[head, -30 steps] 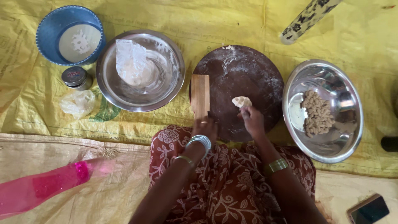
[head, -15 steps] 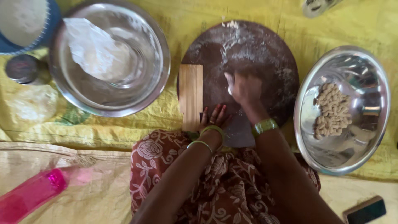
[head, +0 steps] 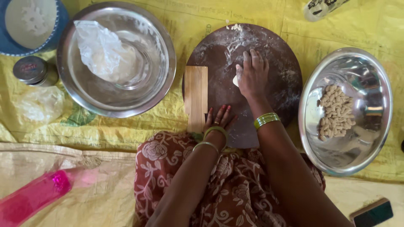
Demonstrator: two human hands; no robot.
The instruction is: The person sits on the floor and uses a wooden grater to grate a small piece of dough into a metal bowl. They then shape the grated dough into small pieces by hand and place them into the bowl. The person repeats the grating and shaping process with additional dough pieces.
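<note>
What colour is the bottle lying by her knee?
Pink. The bottle shows at the lower left of the head view, lying on its side.

Yellow woven sheet [head: 189,21] spread as ground cover, paler beige sheet [head: 63,164] along near edge, soft even daylight throughout.

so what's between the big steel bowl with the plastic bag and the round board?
Head view: a ridged wooden paddle lies between the steel bowl and the round board, its right side overlapping the board's left edge. Yellow sheet underneath.
</note>
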